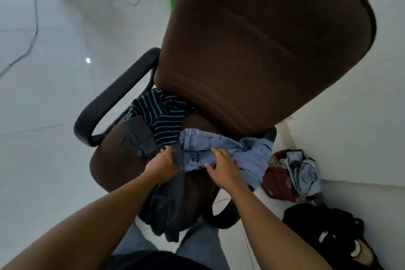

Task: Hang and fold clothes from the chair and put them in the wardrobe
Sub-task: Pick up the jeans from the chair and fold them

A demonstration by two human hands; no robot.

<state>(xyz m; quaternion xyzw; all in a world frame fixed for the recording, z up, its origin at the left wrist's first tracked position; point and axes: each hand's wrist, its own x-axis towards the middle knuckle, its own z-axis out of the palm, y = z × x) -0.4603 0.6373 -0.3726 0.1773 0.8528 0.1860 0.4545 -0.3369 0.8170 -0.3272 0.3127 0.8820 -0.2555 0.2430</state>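
A brown office chair (263,39) with black armrests stands in front of me. On its seat lie a dark teal-striped shirt (160,116), a dark grey garment (140,138) that also hangs over the front edge, and light blue jeans (219,144). My left hand (163,165) grips the dark grey garment beside the jeans' waistband. My right hand (222,165) rests on the jeans, fingers curled over the denim at the waistband.
A heap of clothes (291,173), red and light blue, lies on the white tiled floor right of the chair by the wall. A black bag (324,232) sits near it. Cables (30,35) run across the floor at left.
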